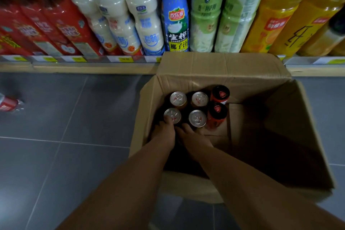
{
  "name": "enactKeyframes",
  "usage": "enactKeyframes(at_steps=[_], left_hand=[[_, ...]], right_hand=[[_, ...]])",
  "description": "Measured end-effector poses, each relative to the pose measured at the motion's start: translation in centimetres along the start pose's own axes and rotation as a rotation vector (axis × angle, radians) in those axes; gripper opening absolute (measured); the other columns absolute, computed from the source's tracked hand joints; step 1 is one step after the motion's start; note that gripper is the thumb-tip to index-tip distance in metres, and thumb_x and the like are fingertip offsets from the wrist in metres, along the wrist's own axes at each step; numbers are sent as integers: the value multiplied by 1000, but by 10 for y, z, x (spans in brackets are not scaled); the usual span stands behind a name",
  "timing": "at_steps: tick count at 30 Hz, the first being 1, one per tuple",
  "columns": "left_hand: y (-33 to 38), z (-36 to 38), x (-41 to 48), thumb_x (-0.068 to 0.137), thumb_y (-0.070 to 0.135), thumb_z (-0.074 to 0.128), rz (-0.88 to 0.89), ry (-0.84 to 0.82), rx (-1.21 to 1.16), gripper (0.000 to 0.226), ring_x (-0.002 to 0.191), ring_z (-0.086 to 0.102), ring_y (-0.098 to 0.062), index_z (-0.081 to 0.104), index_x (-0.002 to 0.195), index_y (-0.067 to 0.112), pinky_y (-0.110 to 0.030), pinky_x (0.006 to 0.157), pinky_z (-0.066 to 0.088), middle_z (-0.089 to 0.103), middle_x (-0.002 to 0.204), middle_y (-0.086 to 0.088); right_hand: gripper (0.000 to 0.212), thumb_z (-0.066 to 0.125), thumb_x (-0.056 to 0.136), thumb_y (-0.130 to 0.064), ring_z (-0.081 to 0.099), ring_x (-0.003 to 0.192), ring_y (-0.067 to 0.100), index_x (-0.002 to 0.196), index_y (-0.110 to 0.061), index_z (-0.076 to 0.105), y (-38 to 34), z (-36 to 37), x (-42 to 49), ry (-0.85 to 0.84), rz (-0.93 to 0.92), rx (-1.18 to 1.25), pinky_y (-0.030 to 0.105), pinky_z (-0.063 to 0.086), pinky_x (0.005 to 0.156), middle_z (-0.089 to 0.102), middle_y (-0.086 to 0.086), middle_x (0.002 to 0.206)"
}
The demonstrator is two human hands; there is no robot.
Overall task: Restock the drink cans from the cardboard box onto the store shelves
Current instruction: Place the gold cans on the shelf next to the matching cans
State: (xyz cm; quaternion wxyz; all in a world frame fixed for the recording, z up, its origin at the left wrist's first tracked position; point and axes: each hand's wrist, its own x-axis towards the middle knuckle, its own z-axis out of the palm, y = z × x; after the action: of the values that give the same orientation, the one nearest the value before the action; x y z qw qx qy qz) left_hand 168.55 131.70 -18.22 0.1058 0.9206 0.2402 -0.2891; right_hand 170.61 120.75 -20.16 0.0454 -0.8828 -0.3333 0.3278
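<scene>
Dim, warm indoor light on my feed; source out of frame. Bottles on shelf (130, 65) brightest, with small glare streaks on plastic. Floor (65, 136) grey, soft sheen patches near shelf base. Inside of cardboard box (233, 65) deep in shadow on right side; silver can tops (178, 98) catch light. I see forearms underexposed, left hand (165, 132) and right hand (194, 136) soft. Wide-angle bend strong: bottles lean outward at edges. Motion smear on bottle lying at left edge (9, 103) and lower corners.
</scene>
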Motion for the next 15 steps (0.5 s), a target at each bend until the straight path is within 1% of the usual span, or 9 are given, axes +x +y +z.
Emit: enactKeyframes(at_steps=[1,3,5,6,7,9,10,12,15], left_hand=[[0,0,0,97,17,38,3,-1,-17,60,128,42,-36,5,147,14,-45,104,37,37,143,-22],[2,-5,-2,97,14,37,15,12,10,58,125,45,-36,8,147,13,-43,101,39,41,140,-22],[5,-14,-10,97,10,35,-1,52,21,49,126,47,-35,21,144,8,-42,100,40,45,138,-21],[6,-20,-13,96,8,34,-10,74,7,43,125,48,-34,30,140,5,-41,100,41,48,137,-20],[9,-27,-16,96,7,37,-16,91,-18,40,125,50,-34,37,135,5,-40,98,42,50,135,-18],[13,-47,-27,91,11,50,-7,103,-36,41,122,51,-34,42,131,8,-40,95,44,51,132,-17],[16,-60,-33,87,15,59,6,108,-43,46,120,50,-34,42,129,11,-41,94,44,51,131,-17],[22,-95,-52,76,20,72,49,115,-103,56,116,51,-34,46,125,14,-41,92,45,52,128,-16],[33,-166,-87,66,28,78,135,177,-148,50,109,57,-32,58,109,14,-40,91,49,59,116,-11]], right_hand=[[60,48,90,-18,37,127,42,143,-27,21,0,1,3,-8,8,39,54,44,95,22,2,146],[45,42,94,-23,42,123,41,137,-24,31,0,-4,0,13,15,81,50,45,93,31,7,138],[42,44,93,-27,46,119,41,134,-25,36,1,-13,-12,56,29,117,47,45,93,33,10,137],[46,49,90,-28,49,116,42,134,-26,36,3,-18,-19,76,40,143,46,46,91,33,11,137],[54,55,85,-29,52,112,42,135,-27,35,4,-27,-26,91,52,155,44,48,88,33,11,137],[72,64,76,-31,56,109,40,139,-25,30,3,-48,-41,134,68,136,42,49,86,35,10,138],[76,67,73,-31,55,111,38,139,-22,29,2,-63,-48,172,83,155,41,49,88,37,10,138],[81,71,69,-35,52,116,34,137,-19,30,1,-98,-66,241,90,209,41,47,92,42,9,136],[79,73,64,-35,49,117,33,132,-21,35,-4,-171,-101,323,69,238,39,45,94,46,7,131]])
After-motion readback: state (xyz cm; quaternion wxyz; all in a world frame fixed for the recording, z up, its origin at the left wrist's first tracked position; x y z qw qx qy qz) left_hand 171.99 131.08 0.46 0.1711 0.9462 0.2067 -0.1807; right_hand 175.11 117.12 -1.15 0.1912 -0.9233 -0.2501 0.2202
